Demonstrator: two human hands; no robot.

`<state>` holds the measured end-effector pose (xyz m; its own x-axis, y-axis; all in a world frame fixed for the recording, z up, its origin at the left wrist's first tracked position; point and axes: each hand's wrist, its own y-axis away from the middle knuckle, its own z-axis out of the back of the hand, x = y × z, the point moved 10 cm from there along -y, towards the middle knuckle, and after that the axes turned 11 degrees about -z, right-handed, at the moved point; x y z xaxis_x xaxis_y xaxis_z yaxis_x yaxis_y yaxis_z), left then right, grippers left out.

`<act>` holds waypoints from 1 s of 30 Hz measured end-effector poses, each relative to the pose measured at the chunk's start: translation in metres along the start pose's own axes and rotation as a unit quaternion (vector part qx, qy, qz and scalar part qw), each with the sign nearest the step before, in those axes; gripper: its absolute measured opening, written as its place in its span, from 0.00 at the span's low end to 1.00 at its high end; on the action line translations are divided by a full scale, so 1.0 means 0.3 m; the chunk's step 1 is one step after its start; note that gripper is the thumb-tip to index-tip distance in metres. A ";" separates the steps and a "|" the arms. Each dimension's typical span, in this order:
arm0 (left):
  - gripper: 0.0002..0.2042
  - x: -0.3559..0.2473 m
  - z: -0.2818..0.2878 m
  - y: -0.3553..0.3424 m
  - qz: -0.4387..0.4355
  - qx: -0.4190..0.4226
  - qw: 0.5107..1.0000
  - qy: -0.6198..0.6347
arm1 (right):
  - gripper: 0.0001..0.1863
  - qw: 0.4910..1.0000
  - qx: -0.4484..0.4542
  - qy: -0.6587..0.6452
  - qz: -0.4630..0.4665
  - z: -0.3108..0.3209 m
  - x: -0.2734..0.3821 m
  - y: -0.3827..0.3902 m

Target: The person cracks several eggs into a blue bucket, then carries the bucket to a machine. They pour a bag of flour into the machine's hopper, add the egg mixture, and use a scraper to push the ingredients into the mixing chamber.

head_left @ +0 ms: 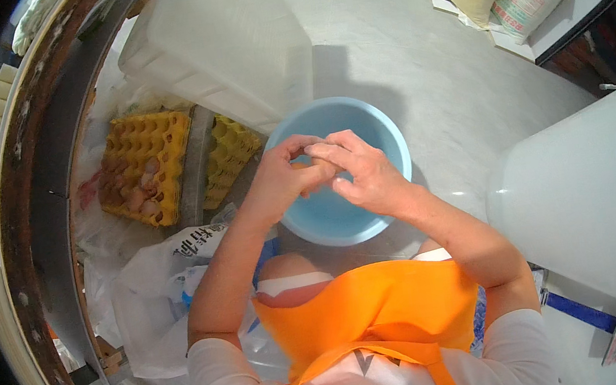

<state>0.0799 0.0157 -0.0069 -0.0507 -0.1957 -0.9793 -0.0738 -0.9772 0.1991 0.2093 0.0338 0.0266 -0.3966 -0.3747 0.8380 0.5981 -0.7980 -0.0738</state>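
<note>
Holding a small, mostly hidden tan object [301,164], possibly an egg, between left hand [281,173] and right hand [369,173], fingers closed together on it directly above the pale-blue plastic basin [344,236], with neither hand clearly nearer and its long axis impossible to tell.

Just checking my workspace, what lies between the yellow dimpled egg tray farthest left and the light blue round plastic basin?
In the head view, a greyish strip, then a second yellow dimpled tray lie between them.
</note>
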 end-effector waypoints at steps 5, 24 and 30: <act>0.15 0.125 -0.083 -0.064 0.076 -0.024 0.961 0.264 | 0.23 0.979 -0.039 -0.166 -0.113 0.068 -0.173 0.022; 0.15 0.247 -0.044 -0.063 0.035 -0.185 0.909 0.372 | 0.27 0.943 -0.235 -0.236 0.018 0.254 -0.014 0.114; 0.15 0.190 -0.067 -0.072 -0.005 -0.161 0.905 0.393 | 0.27 0.969 -0.214 0.011 0.121 0.173 0.032 0.064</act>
<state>0.0986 0.0241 -0.0677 0.6824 -0.0619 -0.7284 0.2295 -0.9279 0.2939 0.2532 0.0394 0.0614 -0.2976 -0.5818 0.7569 0.3338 -0.8062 -0.4884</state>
